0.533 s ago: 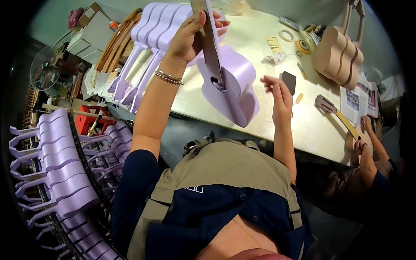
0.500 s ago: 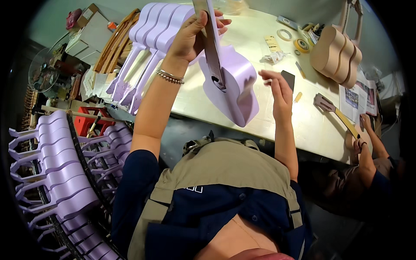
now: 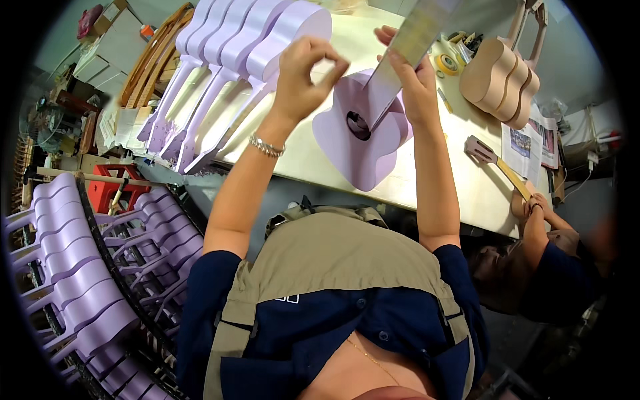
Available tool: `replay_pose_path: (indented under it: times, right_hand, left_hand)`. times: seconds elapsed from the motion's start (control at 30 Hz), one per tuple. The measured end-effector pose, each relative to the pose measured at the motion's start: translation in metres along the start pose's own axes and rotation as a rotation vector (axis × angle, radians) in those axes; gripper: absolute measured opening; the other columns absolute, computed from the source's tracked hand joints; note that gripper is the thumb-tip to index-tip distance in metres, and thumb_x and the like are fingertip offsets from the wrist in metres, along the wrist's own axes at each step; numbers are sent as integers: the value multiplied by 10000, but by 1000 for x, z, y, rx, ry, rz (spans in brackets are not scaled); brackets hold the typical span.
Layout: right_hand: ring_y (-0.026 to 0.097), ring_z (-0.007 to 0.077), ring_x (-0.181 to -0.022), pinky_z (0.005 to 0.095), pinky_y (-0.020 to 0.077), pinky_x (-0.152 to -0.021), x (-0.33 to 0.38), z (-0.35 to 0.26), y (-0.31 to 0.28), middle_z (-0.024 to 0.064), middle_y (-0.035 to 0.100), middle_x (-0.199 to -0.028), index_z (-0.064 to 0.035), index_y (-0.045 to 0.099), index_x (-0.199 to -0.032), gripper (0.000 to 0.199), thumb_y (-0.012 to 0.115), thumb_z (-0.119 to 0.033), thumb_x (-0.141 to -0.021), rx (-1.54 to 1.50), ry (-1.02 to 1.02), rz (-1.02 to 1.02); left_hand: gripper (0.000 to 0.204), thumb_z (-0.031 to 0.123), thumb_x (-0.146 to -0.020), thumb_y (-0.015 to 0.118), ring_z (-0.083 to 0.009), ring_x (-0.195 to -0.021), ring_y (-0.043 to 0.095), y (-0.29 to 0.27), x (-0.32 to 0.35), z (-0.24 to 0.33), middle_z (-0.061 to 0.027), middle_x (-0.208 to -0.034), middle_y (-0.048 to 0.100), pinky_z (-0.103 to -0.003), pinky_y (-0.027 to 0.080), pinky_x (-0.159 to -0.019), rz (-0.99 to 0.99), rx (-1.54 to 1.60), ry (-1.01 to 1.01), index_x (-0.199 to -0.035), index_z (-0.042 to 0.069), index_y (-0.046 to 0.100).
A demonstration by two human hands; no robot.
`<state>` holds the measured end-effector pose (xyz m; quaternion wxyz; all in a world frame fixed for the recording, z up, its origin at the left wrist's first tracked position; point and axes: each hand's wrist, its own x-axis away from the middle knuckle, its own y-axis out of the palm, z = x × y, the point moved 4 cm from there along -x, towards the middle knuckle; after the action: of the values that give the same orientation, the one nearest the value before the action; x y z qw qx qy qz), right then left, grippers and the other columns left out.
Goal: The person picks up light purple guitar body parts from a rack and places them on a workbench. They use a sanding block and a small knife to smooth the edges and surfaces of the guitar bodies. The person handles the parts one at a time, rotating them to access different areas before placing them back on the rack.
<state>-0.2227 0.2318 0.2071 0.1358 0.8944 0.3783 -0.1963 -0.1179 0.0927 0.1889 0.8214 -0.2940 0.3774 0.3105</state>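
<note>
A lilac ukulele (image 3: 370, 160) is tilted over the worktable, its round soundhole facing me and its neck rising up and to the right. My right hand (image 3: 417, 77) is wrapped round that neck, the thumb along the face side. The neck is partly blurred. To the left of the ukulele's body, my left hand (image 3: 303, 80) is raised, the thumb and forefinger curled together in a pinch. Whatever lies between those fingertips, if anything, is too small to make out. Close behind the left hand stands a row of lilac ukuleles (image 3: 233, 47), necks toward me.
At lower left, a rack bears many lilac ukuleles (image 3: 73, 260) beside a red plastic stool (image 3: 107, 190). Unpainted ukuleles (image 3: 497, 83) stand at the table's right, near a tape roll (image 3: 447, 64) and newspaper (image 3: 527, 150). A co-worker's hands (image 3: 537, 203) hold another instrument's neck (image 3: 510, 175).
The ukulele's neck has passed from my left hand to my right and now leans rightward. My left hand has let go and closed into a pinch. The view has shifted a little.
</note>
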Motion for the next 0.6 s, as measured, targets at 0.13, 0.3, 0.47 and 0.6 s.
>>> replay_pose_path:
  times: [0.13, 0.3, 0.47, 0.6]
  right_hand:
    - [492, 113, -1015, 259, 370, -899, 2, 3, -8, 79, 535, -1193, 4, 498, -1173, 320, 516, -119, -878, 4, 23, 0]
    - [404, 237, -1225, 407, 413, -943, 11, -4, -7, 152, 457, -1284, 0, 491, -1190, 335, 481, -171, -902, 58, 28, -48]
    - [457, 156, -1124, 290, 390, -912, 22, -10, -1, 130, 466, -1277, -19, 526, -1145, 279, 513, -103, -879, -11, -7, -50]
    - [443, 170, -1155, 316, 382, -944, 27, -15, 4, 131, 456, -1286, -23, 526, -1150, 281, 512, -110, -883, -28, -26, -102]
  left_hand:
    - [243, 115, -653, 782, -159, -766, 517, 12, 38, -1, -39, -854, 478, -287, 443, -687, -169, 36, -117, -760, 24, 584]
    - [218, 140, -642, 788, -168, -777, 486, 19, 36, 4, -30, -835, 461, -285, 435, -675, -173, -38, -130, -761, 52, 628]
    - [180, 121, -668, 763, -180, -760, 481, 22, 35, 5, -33, -845, 460, -293, 429, -657, -289, 13, -76, -779, 80, 628]
    - [153, 56, -679, 721, -196, -757, 496, 17, 28, 15, -43, -828, 466, -304, 431, -660, -365, 1, -20, -779, 82, 609]
